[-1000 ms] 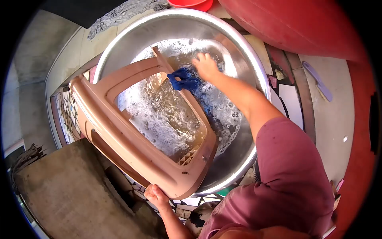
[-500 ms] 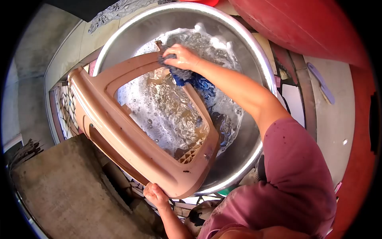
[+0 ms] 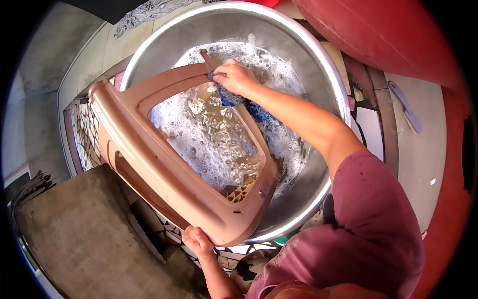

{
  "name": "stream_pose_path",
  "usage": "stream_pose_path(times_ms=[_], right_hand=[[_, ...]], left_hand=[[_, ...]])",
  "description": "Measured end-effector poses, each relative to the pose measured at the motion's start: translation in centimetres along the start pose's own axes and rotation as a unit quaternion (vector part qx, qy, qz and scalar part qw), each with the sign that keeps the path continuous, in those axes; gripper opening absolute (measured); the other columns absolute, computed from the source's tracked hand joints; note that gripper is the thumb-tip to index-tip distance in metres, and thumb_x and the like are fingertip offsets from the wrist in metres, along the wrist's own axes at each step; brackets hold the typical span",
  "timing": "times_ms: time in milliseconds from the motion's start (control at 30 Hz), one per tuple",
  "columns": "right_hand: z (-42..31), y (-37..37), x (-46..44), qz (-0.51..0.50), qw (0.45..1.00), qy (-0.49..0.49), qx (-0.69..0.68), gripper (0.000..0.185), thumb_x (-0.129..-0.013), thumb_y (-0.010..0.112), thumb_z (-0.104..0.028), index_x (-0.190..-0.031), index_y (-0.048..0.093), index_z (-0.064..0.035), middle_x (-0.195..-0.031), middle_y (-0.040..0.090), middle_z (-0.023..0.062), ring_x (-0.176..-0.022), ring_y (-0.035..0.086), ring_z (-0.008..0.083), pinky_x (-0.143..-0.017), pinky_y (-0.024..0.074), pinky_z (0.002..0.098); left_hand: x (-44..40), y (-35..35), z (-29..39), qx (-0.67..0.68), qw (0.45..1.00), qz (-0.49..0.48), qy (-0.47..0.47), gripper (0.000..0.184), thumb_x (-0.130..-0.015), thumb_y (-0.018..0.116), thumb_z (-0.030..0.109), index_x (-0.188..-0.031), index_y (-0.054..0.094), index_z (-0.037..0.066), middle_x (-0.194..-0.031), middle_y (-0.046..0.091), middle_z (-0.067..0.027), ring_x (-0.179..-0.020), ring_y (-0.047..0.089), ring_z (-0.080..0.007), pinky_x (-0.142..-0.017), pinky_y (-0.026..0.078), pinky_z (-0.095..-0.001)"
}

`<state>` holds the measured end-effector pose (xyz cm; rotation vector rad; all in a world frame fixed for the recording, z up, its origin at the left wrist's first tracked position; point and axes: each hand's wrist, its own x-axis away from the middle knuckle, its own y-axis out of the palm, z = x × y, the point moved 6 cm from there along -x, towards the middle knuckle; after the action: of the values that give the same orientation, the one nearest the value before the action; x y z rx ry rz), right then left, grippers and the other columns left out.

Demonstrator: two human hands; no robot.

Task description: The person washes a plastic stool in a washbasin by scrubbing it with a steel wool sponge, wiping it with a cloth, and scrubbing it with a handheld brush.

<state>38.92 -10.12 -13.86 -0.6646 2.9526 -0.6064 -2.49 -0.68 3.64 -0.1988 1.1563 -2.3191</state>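
A tan plastic frame (image 3: 164, 162), like part of a stool or rack, leans tilted across a large metal basin (image 3: 324, 74). Its far end dips into soapy water (image 3: 199, 144). My left hand (image 3: 197, 241) is closed on the frame's near lower edge. At the far end, my right hand (image 3: 236, 78) presses a dark grey-blue fuzzy scrubbing cloth (image 3: 229, 95) against the frame's rail, its fingers curled over the cloth. Something blue (image 3: 261, 117) lies in the water beside the cloth, partly under foam. Small dark marks show on the frame's near corner.
A concrete block (image 3: 74, 224) stands to the left of the basin. A big red container (image 3: 378, 35) bulges in at the upper right. Beyond the basin's right side, a lilac brush (image 3: 404, 105) lies on the floor. Grey cloth (image 3: 144, 16) lies at the top left.
My right hand and the cloth have shifted slightly right and down along the frame's far end. Foam has spread differently over the water. My left hand keeps its hold.
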Motion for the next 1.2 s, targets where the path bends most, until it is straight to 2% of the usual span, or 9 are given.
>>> stream_pose_path(times_ms=[133, 200, 333, 400, 600, 867, 1033, 1133, 1200], right_hand=[[-6.4, 0.0, 1.6, 0.038, 0.985, -0.165, 0.03, 0.02, -0.084, 0.07, -0.036, -0.097, 0.075, -0.0222, -0.112, 0.06, 0.0012, -0.111, 0.056, 0.0237, -0.094, 0.048, 0.0356], [-7.8, 0.1, 2.1, 0.063, 0.974, -0.216, 0.027, 0.021, -0.084, 0.07, -0.035, -0.1, 0.075, -0.0219, -0.112, 0.06, 0.0026, -0.111, 0.057, 0.0237, -0.095, 0.0482, 0.0349], [1.0, 0.5, 0.1, 0.003, 1.0, 0.006, 0.024, 0.023, -0.084, 0.07, -0.033, -0.103, 0.075, -0.0214, -0.112, 0.061, 0.004, -0.111, 0.057, 0.0234, -0.094, 0.0486, 0.0345], [-1.7, 0.1, 0.5, 0.022, 0.993, -0.019, 0.113, 0.022, -0.084, 0.07, -0.033, -0.102, 0.075, -0.0217, -0.112, 0.061, 0.0034, -0.11, 0.057, 0.0225, -0.092, 0.049, 0.0356], [-12.3, 0.1, 4.0, 0.102, 0.949, -0.297, 0.032, 0.021, -0.083, 0.072, -0.034, -0.099, 0.076, -0.0216, -0.108, 0.062, 0.0027, -0.11, 0.055, 0.0256, -0.1, 0.0449, 0.0406], [-2.0, 1.1, -0.5, 0.014, 0.993, 0.055, 0.103, 0.021, -0.085, 0.068, -0.034, -0.101, 0.075, -0.0218, -0.106, 0.063, 0.0051, -0.106, 0.059, 0.0237, -0.093, 0.0486, 0.0358], [-17.5, 1.4, 3.9, 0.082, 0.938, -0.332, -0.059, 0.019, -0.083, 0.071, -0.03, -0.098, 0.077, -0.0198, -0.11, 0.062, 0.0063, -0.11, 0.052, 0.0297, -0.096, 0.045, 0.0454], [-16.6, 3.3, 1.8, 0.054, 0.95, -0.3, -0.065, 0.017, -0.082, 0.071, -0.031, -0.096, 0.077, -0.0242, -0.109, 0.062, 0.0064, -0.111, 0.055, 0.0298, -0.095, 0.0464, 0.0455], [-10.5, 2.6, -0.6, -0.034, 0.985, -0.167, -0.024, 0.019, -0.08, 0.072, -0.031, -0.098, 0.075, -0.0275, -0.106, 0.064, 0.0061, -0.105, 0.06, 0.027, -0.09, 0.0495, 0.0427]], left_hand=[[0.8, -0.2, -1.2, -0.019, 1.0, 0.013, 0.001, 0.057, -0.101, 0.041, 0.036, -0.055, 0.029, 0.006, -0.047, 0.035, -0.0077, -0.042, 0.037, -0.023, -0.046, 0.025, -0.0388], [1.0, -0.3, -1.0, -0.002, 1.0, 0.012, 0.023, 0.057, -0.103, 0.041, 0.036, -0.058, 0.03, 0.003, -0.049, 0.033, -0.0029, -0.046, 0.031, -0.0127, -0.046, 0.021, -0.0359], [0.3, -0.1, -0.9, -0.016, 0.999, 0.023, 0.017, 0.055, -0.103, 0.04, 0.034, -0.059, 0.031, 0.003, -0.049, 0.033, -0.0031, -0.045, 0.032, -0.014, -0.046, 0.021, -0.0357], [0.0, 0.2, 0.3, -0.012, 0.999, -0.003, 0.048, 0.054, -0.103, 0.04, 0.033, -0.059, 0.032, 0.003, -0.049, 0.033, -0.004, -0.045, 0.032, -0.0153, -0.047, 0.022, -0.0356], [0.9, 0.0, -0.9, -0.046, 0.998, 0.013, 0.029, 0.055, -0.102, 0.04, 0.034, -0.056, 0.027, 0.007, -0.048, 0.033, -0.0085, -0.043, 0.038, -0.0232, -0.047, 0.026, -0.0383], [0.0, 0.4, 0.7, -0.044, 0.998, -0.009, 0.054, 0.058, -0.103, 0.038, 0.038, -0.058, 0.028, 0.003, -0.048, 0.034, -0.0044, -0.044, 0.033, -0.016, -0.046, 0.02, -0.0361], [0.4, 0.3, -1.1, -0.032, 0.999, 0.005, 0.022, 0.059, -0.105, 0.034, 0.035, -0.057, 0.036, 0.002, -0.045, 0.041, -0.006, -0.04, 0.038, -0.0139, -0.042, 0.025, -0.0345], [0.9, -0.5, -2.8, -0.023, 0.999, 0.032, -0.03, 0.058, -0.105, 0.039, 0.033, -0.056, 0.037, 0.002, -0.046, 0.04, -0.0022, -0.044, 0.035, -0.009, -0.042, 0.024, -0.0336], [0.8, -0.6, -3.3, 0.004, 0.997, 0.037, -0.071, 0.053, -0.101, 0.043, 0.031, -0.058, 0.031, 0.002, -0.048, 0.034, -0.0072, -0.043, 0.034, -0.0178, -0.046, 0.021, -0.038]])
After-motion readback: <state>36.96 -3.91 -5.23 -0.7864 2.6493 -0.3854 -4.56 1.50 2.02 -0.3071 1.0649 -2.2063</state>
